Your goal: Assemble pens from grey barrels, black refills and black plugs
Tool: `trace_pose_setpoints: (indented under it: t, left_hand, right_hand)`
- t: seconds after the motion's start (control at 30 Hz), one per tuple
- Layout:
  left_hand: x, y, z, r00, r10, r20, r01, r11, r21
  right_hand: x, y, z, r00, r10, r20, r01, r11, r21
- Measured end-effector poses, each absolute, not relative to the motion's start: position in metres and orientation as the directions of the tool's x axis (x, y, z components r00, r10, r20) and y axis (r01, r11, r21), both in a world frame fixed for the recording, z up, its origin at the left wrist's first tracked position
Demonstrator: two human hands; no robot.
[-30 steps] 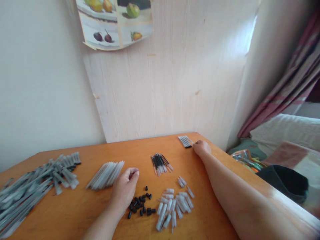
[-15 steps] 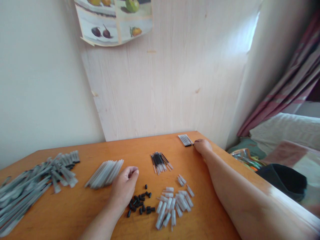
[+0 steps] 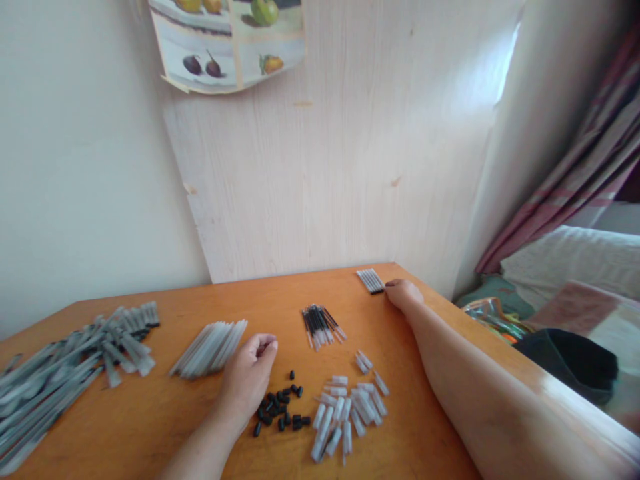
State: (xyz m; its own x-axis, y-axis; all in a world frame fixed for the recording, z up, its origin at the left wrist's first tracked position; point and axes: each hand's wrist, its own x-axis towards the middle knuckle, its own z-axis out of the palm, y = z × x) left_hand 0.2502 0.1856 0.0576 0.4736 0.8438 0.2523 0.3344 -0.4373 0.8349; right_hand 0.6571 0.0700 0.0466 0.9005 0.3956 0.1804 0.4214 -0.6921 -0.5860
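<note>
My right hand (image 3: pixel 404 293) reaches to the far right of the table. Its fingers are pressed together at the right end of a neat row of slim white pens with black ends (image 3: pixel 370 281); what they grip is hidden. My left hand (image 3: pixel 253 363) rests on the table with fingers curled and thumb against them; anything inside is hidden. It lies between a bundle of clear plastic tubes (image 3: pixel 210 349) and a scatter of small black plugs (image 3: pixel 280 405). Between the hands lies a cluster of black refills with clear tips (image 3: pixel 321 325). Translucent caps (image 3: pixel 350 407) lie nearer me.
A large heap of greyish tubes with black parts (image 3: pixel 65 367) covers the table's left side. Behind the wooden table (image 3: pixel 270 300) stands a pale panel (image 3: pixel 320 187) with a fruit picture (image 3: pixel 225 47). Beyond the right edge are a dark open bag (image 3: pixel 565 363) and a bed (image 3: pixel 595 260).
My right hand has shifted slightly left, closer to the row of pens. The dark end that stuck out beside its fingertips now sits nearer the row. My left hand stays put.
</note>
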Motion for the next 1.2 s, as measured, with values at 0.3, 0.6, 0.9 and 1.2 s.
trace_pose_setpoints:
  t: [0.3,0.6,0.9,1.2]
  left_hand:
    - [0.2500,0.1879,0.0536,0.481,0.837,0.263,0.315,-0.445,0.839]
    - [0.2498,0.1880,0.0533,0.474,0.842,0.256,0.314,-0.434,0.845]
    - [0.2490,0.1895,0.0520,0.490,0.834,0.254,0.309,-0.439,0.843]
    - [0.2483,0.1896,0.0511,0.488,0.827,0.280,0.325,-0.469,0.821]
  right_hand:
    - [0.6540,0.0693,0.0527,0.900,0.418,0.128,0.418,-0.738,-0.529]
    - [0.6494,0.0703,0.0540,0.892,0.428,0.142,0.437,-0.742,-0.508]
    - [0.6510,0.0674,0.0538,0.893,0.431,0.128,0.434,-0.754,-0.492]
    - [0.6533,0.0684,0.0531,0.902,0.412,0.128,0.417,-0.757,-0.504]
